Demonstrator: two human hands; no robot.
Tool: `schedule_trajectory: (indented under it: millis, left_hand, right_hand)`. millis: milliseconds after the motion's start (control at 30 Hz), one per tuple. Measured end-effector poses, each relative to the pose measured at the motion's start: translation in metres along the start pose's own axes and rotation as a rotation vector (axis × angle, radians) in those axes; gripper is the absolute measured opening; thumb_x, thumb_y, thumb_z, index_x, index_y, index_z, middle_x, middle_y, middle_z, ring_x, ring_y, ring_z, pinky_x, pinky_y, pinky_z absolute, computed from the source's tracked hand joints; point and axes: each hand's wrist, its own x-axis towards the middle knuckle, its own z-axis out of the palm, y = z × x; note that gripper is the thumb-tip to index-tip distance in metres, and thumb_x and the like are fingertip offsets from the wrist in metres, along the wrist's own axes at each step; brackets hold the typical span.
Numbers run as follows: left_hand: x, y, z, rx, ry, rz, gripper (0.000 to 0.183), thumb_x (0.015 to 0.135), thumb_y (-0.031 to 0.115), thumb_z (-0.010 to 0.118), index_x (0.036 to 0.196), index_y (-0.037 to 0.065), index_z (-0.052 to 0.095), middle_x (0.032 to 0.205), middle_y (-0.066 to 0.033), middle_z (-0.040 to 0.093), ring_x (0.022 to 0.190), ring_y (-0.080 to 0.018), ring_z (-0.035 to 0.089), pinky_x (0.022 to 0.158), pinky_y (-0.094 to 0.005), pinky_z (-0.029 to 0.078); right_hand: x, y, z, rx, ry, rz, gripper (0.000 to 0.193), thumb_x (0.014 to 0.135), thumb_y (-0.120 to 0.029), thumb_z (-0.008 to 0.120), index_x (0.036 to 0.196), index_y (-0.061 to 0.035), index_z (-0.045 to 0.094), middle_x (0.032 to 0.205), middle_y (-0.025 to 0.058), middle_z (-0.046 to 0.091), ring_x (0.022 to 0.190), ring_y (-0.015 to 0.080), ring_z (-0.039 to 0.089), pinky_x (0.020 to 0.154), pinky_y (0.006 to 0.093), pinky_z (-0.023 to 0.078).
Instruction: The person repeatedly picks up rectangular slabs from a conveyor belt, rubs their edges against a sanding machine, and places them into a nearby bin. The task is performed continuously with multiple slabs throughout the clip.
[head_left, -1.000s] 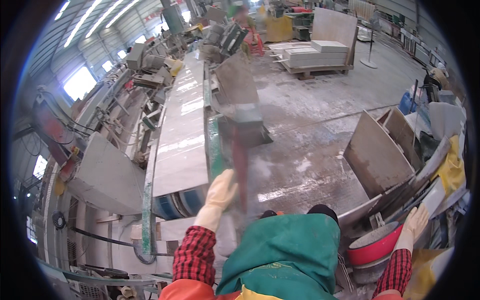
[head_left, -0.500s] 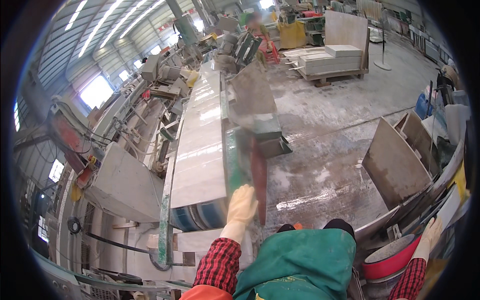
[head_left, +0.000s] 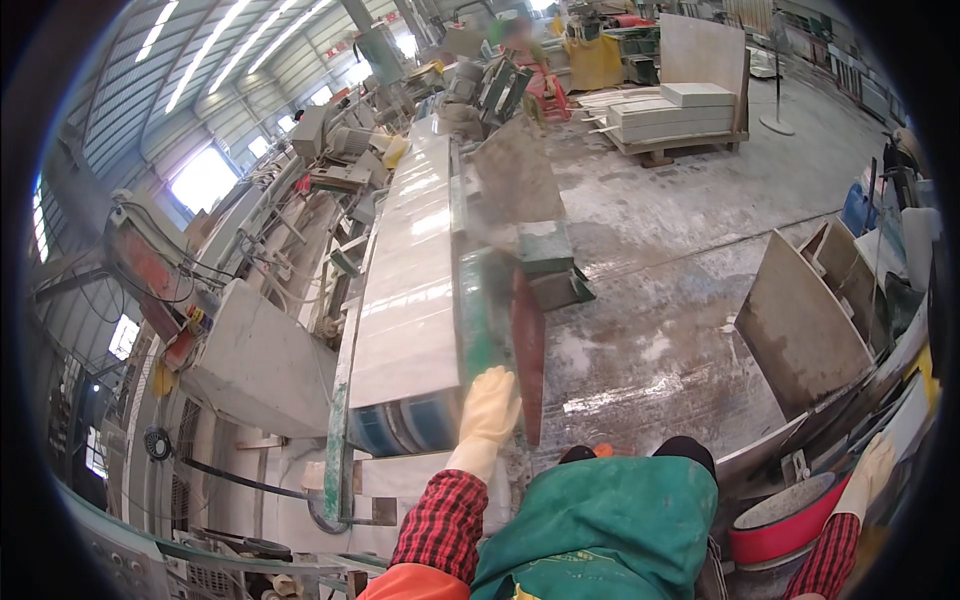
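Observation:
My left hand (head_left: 490, 412), in a cream rubber glove, is on the green side frame (head_left: 483, 335) at the near end of a belt machine. Its fingers curl over the frame's edge, and their tips are hard to see. Beside it lies a long pale stone slab (head_left: 410, 330) on the machine bed, above blue-banded rollers (head_left: 400, 428). At the far right my right hand (head_left: 872, 472), gloved alike, lies with outstretched fingers against a pale upright panel (head_left: 905, 425). Below that arm stands a round tub with a red rim (head_left: 785, 535).
Brown-grey slabs (head_left: 800, 325) lean at the right. A pallet of white slabs (head_left: 675, 118) stands far back, near a blurred person in red (head_left: 535, 70). A reddish board (head_left: 527, 355) stands beside the machine. The floor (head_left: 640, 390) looks wet. A pale box-shaped housing (head_left: 265, 365) stands left.
The whole view has shifted slightly, so the scene sits a little further right. My left hand stays at the frame's corner; my right hand stays by the panel.

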Motion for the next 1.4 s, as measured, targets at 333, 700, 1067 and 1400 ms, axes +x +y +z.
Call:
schedule_trajectory:
  millis: [333,700,1067,1400]
  left_hand:
    - [0.002,0.002,0.001,0.021,-0.032,-0.012,0.043,0.081,0.014,0.069,0.12,0.0,0.057,0.131,-0.0223,0.055,0.125,-0.0387,0.049,0.108,-0.0444,0.038]
    - [0.001,-0.001,0.005,-0.015,-0.031,-0.004,0.044,0.082,0.014,0.069,0.122,-0.001,0.056,0.132,-0.0232,0.054,0.127,-0.0395,0.048,0.111,-0.0447,0.036]
    - [-0.001,-0.005,0.009,-0.009,0.01,0.008,0.044,0.081,0.014,0.07,0.12,-0.001,0.057,0.13,-0.0228,0.056,0.125,-0.0385,0.049,0.11,-0.0448,0.037]
    - [-0.002,-0.005,0.007,-0.008,0.024,0.005,0.043,0.08,0.014,0.07,0.119,-0.001,0.057,0.129,-0.0219,0.056,0.125,-0.0381,0.05,0.109,-0.0444,0.037]
  right_hand:
    - [0.001,-0.038,-0.047,-0.175,-0.18,0.087,0.048,0.102,-0.041,0.041,0.128,-0.0031,0.056,0.127,0.0218,0.058,0.117,0.0412,0.053,0.099,0.047,0.042]
    - [0.007,0.021,0.019,-0.241,-0.054,-0.097,0.056,0.102,-0.042,0.04,0.142,-0.0027,0.044,0.146,0.0194,0.044,0.136,0.0345,0.038,0.114,0.0413,0.029]
    - [-0.007,0.014,0.012,-0.246,-0.006,-0.143,0.055,0.102,-0.042,0.041,0.142,-0.0038,0.044,0.142,0.0219,0.047,0.133,0.0367,0.041,0.112,0.043,0.031]
    - [-0.02,-0.007,-0.013,-0.26,-0.076,-0.131,0.054,0.102,-0.041,0.04,0.141,-0.0031,0.045,0.142,0.0223,0.047,0.132,0.0374,0.042,0.111,0.0432,0.032]
